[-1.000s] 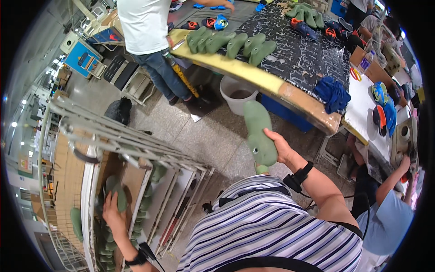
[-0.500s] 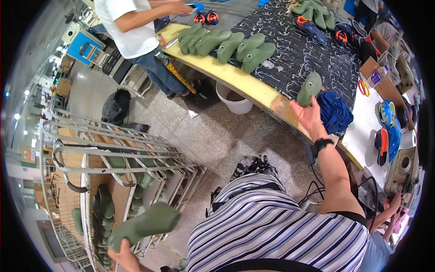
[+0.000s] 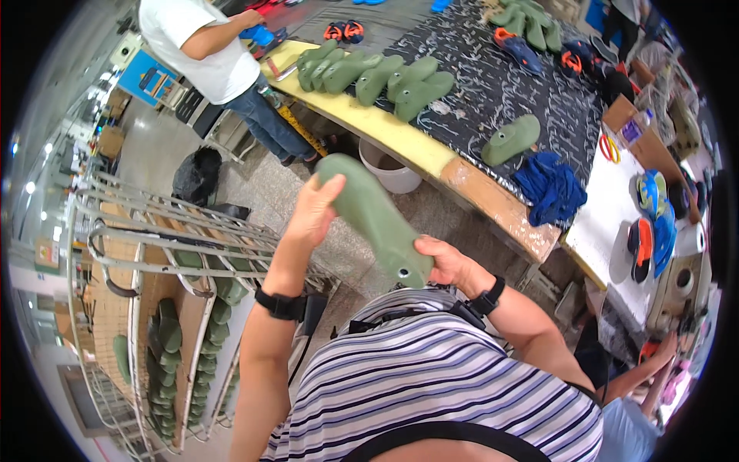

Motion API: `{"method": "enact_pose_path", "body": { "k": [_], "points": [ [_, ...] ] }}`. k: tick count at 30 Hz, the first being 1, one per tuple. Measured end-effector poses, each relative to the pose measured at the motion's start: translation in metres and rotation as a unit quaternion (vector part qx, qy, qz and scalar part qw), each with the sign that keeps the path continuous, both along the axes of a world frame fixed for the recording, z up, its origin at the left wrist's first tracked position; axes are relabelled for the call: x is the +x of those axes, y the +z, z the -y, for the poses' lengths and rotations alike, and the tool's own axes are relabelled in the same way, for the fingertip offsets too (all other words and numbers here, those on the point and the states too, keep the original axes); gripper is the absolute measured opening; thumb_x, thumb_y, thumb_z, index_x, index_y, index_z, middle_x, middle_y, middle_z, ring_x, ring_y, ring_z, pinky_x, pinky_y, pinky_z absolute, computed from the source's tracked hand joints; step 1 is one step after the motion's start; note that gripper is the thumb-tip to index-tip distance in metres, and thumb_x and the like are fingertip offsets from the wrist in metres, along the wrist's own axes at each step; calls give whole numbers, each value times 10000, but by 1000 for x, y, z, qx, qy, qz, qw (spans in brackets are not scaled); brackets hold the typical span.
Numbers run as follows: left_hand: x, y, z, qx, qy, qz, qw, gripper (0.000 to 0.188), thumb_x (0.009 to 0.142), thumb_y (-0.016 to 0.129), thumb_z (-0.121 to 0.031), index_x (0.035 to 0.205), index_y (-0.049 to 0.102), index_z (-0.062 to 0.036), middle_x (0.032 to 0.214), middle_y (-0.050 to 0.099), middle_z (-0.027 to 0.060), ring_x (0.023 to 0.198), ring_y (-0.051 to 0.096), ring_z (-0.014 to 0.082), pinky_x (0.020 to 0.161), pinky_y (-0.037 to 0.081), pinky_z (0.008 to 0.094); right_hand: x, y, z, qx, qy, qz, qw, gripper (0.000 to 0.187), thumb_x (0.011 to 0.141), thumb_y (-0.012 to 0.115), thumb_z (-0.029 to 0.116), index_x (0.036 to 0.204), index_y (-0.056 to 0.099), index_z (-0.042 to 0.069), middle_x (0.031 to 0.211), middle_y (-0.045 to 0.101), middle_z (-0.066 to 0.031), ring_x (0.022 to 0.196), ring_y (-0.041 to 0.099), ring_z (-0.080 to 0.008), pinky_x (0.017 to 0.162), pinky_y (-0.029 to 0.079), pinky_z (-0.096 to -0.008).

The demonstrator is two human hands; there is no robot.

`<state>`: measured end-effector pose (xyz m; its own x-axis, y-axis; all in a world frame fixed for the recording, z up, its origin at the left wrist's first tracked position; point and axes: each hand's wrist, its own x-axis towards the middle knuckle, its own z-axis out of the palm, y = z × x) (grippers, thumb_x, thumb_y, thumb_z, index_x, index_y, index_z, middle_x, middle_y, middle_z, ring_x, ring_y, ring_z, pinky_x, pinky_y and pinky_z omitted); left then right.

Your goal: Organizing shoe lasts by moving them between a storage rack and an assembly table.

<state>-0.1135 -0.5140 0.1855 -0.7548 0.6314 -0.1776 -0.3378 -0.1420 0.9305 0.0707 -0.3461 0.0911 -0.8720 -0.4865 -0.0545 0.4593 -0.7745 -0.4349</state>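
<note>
Between my two hands, in front of my body, I hold a green shoe last on a slant. My left hand grips its rounded upper-left end, and my right hand grips the lower end, near a small round hole. Both hands are closed on it, with some fingers hidden behind it. One more green shoe last lies on the dark patterned cloth of the table. Several green shoe lasts stand in a row along the table's yellow edge.
A metal rack with shelves of green lasts stands at left. A blue cloth lies near the table corner. Shoes sit on the white surface at right. A white bucket is under the table edge. A co-worker stands at upper left.
My left hand has brought the shoe last from beside the rack to the middle. My right hand has left the other last lying on the table and now grips this one.
</note>
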Motion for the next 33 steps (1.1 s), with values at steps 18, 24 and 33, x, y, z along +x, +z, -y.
{"method": "enact_pose_path", "body": {
  "k": [18, 24, 33],
  "points": [
    [144, -67, 242, -171, 305, 100, 932, 332, 884, 627, -186, 1133, 562, 24, 940, 642, 100, 796, 649, 168, 711, 527, 271, -89, -97, -51, -2, -136, 188, 973, 540, 948, 496, 384, 1190, 509, -98, 985, 652, -209, 860, 654, -271, 765, 559, -343],
    [90, -19, 354, -173, 451, -133, 865, 314, 850, 647, -187, 1081, 593, 19, 890, 656, 78, 754, 642, 141, 658, 511, 252, -111, -73, 65, 165, -35, 174, 970, 372, 964, 464, 333, 1095, 593, 9, 872, 658, -81, 747, 635, -180, 628, 517, -280],
    [-44, 40, 439, -411, 140, -377, 818, 699, 783, 612, -217, 1415, 336, -97, 1407, 375, 217, 1315, 352, 332, 1073, 299, 383, -76, -50, 166, 222, -39, 142, 964, 361, 958, 470, 301, 1159, 537, 10, 935, 624, -87, 792, 611, -185, 639, 495, -288]
  ]
}}
